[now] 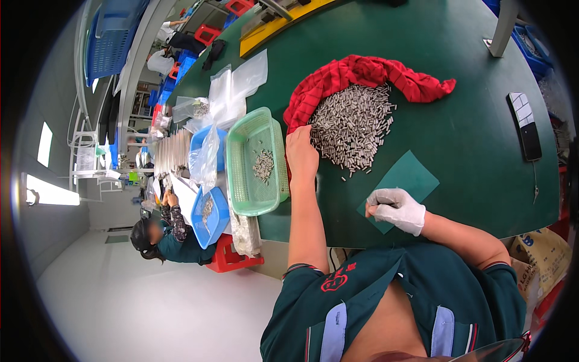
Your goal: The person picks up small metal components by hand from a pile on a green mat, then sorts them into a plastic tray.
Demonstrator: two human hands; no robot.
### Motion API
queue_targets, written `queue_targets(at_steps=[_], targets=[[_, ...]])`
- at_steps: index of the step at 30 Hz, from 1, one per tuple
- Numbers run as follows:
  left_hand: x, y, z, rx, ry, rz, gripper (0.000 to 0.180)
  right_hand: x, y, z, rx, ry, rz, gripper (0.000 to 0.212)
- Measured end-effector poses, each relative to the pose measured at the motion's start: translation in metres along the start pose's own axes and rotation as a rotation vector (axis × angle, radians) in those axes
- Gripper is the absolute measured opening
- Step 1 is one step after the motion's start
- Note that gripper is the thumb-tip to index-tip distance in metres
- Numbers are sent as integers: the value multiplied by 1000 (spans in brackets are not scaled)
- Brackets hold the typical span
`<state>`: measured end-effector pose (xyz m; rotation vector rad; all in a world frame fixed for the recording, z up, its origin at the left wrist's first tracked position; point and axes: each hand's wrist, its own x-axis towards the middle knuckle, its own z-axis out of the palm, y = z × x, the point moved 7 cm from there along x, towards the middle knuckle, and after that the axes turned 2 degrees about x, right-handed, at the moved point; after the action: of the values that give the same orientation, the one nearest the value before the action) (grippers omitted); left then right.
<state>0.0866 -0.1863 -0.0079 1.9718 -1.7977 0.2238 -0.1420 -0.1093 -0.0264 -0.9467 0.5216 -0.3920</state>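
Note:
A heap of small silvery metal pins (pixel 353 127) lies on the green tabletop. Round its far and left sides curves a crumpled red checked cloth (pixel 319 81). My bare left hand (pixel 301 154) is at the left edge of the heap, against the cloth, its fingers bent together; what they grip, if anything, is hidden. In a white glove, my right hand (pixel 395 210) is closed above a flat green sheet (pixel 411 178), nearer to me than the heap. Its fingertips and thumb look bare and are drawn together. Anything between them is too small to make out.
Left of my left arm stands a light green basket (pixel 236 202) with some pins inside. Beyond it are blue trays (pixel 224 234), plastic bags (pixel 247 75) and a seated co-worker (pixel 181 235). A phone (pixel 526 127) lies at the right; a metal post (pixel 503 30) stands farther back.

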Motion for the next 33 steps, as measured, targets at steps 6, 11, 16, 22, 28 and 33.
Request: queue_targets(at_steps=[6,11,16,22,28,33], targets=[[-5,1,12,131,-93,33,35,1,2,-1,2,-1,8,17],[-28,15,6,145,-94,-41,33,0,3,-2,-7,7,36,16],[-48,30,-1,124,-62,-75,32,1,2,-1,10,16,48,15],[-61,45,-8,-33,-124,-68,31,2,2,-1,35,16,11,14],[-51,13,-21,50,21,-109,29,1,3,-1,34,10,20,14],[-53,-6,-9,138,0,-209,33,1,1,1,20,10,5,15]])
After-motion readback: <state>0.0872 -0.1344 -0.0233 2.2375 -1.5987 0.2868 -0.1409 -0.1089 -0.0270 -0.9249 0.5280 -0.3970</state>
